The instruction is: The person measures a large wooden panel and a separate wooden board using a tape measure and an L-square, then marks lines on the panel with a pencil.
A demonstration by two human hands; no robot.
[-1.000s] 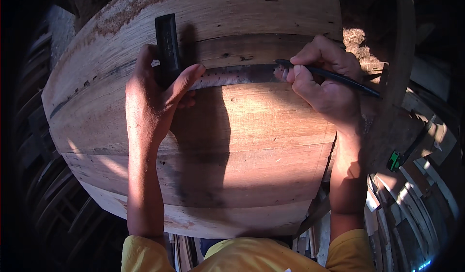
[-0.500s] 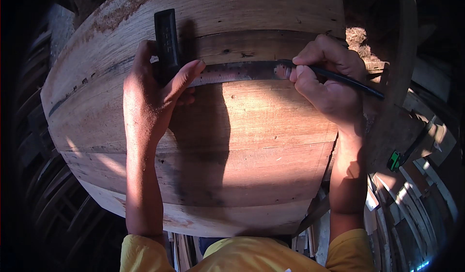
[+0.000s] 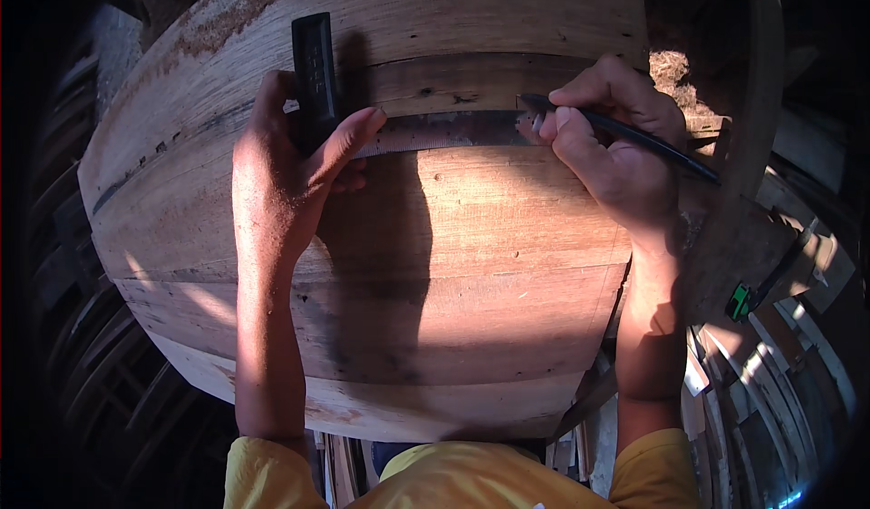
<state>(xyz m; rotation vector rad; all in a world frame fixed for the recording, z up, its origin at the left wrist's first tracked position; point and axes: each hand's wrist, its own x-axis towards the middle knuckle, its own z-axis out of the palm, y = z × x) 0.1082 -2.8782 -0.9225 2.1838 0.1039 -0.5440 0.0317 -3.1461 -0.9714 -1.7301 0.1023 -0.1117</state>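
Note:
A try square with a black stock and a graduated steel blade [image 3: 435, 132] lies across joined wooden planks [image 3: 507, 210]. My left hand [image 3: 281, 164] is closed around the black stock at the left end, thumb stretched along the blade. At the blade's right end my right hand [image 3: 625, 137] pinches a slim black pencil-like marking tool [image 3: 639, 137]. Its tip points left, near the blade's far edge. Whether the tip touches the wood cannot be made out. The lower fingers of my right hand are by the blade's end.
Stacked wood strips [image 3: 752, 382] fill the lower right, beyond the planks' edge. A green and black tool [image 3: 739, 301] sits on a board at the right. An upright curved timber [image 3: 759, 83] rises beside my right hand. Sawdust [image 3: 671, 74] shows in sunlight.
My right hand has shifted slightly away from me, and the tool's tip has moved from over the blade to its far edge. The left hand and the try square have barely moved.

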